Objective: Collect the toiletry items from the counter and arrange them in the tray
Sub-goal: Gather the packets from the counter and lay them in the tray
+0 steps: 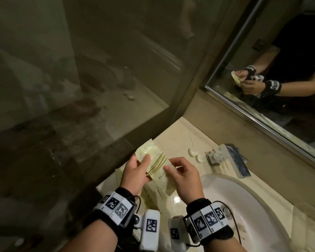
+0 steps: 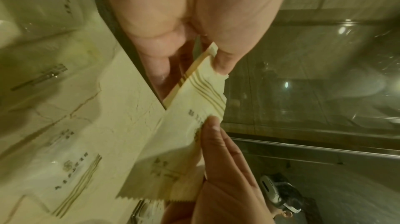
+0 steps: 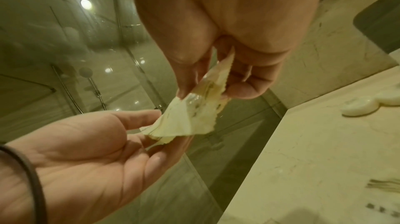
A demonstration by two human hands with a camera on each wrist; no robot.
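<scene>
Both hands hold a small stack of cream sachets (image 1: pixel 157 165) with olive stripes above the counter's left end. My left hand (image 1: pixel 144 160) pinches the stack's far end, thumb on top and fingers beneath; the left wrist view shows this hand (image 2: pixel 207 60) gripping the striped end of the sachets (image 2: pixel 194 101). My right hand (image 1: pixel 171 165) pinches the near end, and in the right wrist view this hand (image 3: pixel 205 87) has thumb and fingers closed on the sachets (image 3: pixel 190 116). More sachets (image 1: pixel 153 194) lie on the counter under the hands. No tray shows plainly.
Two white oval soaps (image 1: pixel 193 152) lie on the marble counter (image 1: pixel 180 135), beside the chrome faucet (image 1: pixel 238 160). The white basin (image 1: pixel 229 206) is right of my hands. A glass shower wall (image 1: pixel 98 88) bounds the left, and a mirror (image 1: pixel 280 70) the right.
</scene>
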